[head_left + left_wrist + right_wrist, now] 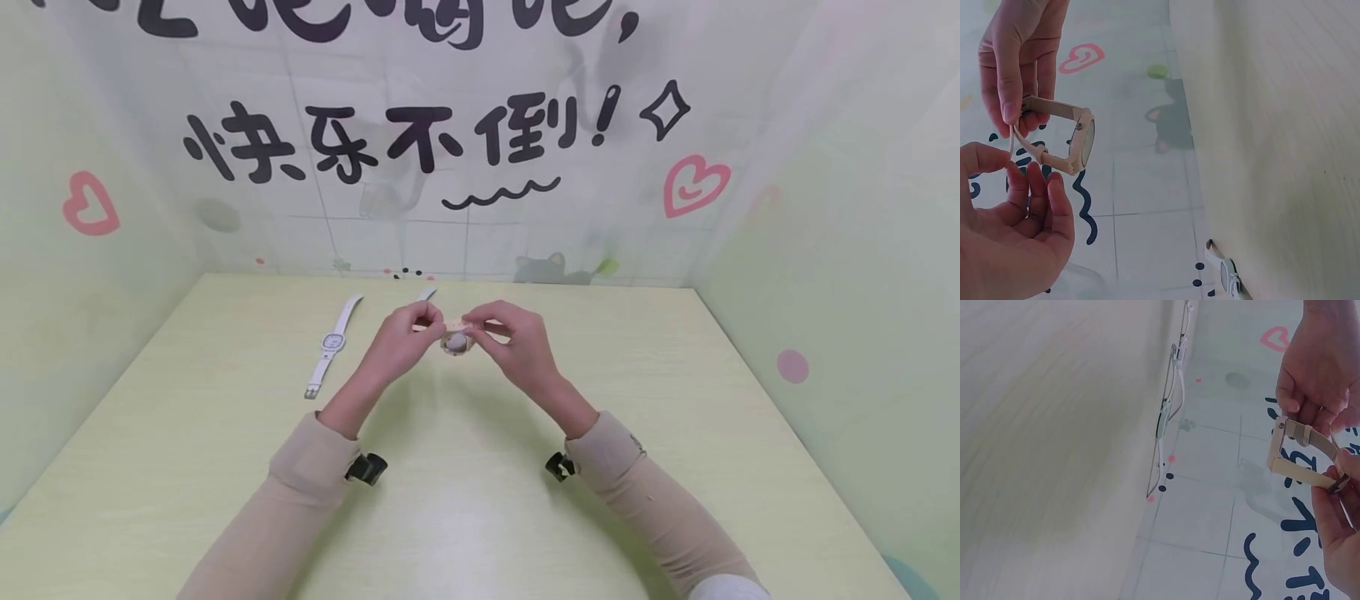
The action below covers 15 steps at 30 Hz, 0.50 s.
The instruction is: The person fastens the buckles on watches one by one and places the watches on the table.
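Observation:
A cream wristwatch [456,342] is held up above the table with its strap bent into a loop. The left hand [405,337] pinches the free strap end between thumb and forefinger, its other fingers loosely curled under the loop. Opposite it, the right hand [517,342] grips the strap by its buckle [1339,484]. In the left wrist view the strap [1054,161] passes a keeper loop, and its tip runs between the two hands' fingertips. The watch case [1082,140] hangs on the far side of the loop from the fingers.
A white watch [332,342] lies stretched out on the table [480,500] left of the hands. Behind the left hand shows the strap tip [427,294] of another watch. Printed curtains [465,233] close off the back and sides of the table.

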Available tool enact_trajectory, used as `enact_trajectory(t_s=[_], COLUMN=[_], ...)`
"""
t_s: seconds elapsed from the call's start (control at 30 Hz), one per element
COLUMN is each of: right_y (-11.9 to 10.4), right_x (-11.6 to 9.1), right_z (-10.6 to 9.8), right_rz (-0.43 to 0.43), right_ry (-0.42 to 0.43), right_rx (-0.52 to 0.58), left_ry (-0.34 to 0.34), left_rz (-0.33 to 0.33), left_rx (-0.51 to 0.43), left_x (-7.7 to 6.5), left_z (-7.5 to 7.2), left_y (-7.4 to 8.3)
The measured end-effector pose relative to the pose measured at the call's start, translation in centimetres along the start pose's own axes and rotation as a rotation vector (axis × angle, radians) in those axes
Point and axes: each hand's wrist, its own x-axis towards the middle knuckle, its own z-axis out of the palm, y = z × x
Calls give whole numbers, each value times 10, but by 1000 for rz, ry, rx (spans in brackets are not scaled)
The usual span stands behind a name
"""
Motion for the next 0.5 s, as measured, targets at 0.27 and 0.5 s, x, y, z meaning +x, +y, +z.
enact_trajectory(t_s=[0.27,0.5], right_y=[0,-5], right_x=[0,0], right_z=[-1,-2], right_rz=[65,148], right_ry=[42,70], right_rx=[82,92], left_ry=[-42,-4], left_rz=[113,135], left_rx=[-96,-70], left_x=[-1,-1], left_z=[3,1], left_y=[-7,-9])
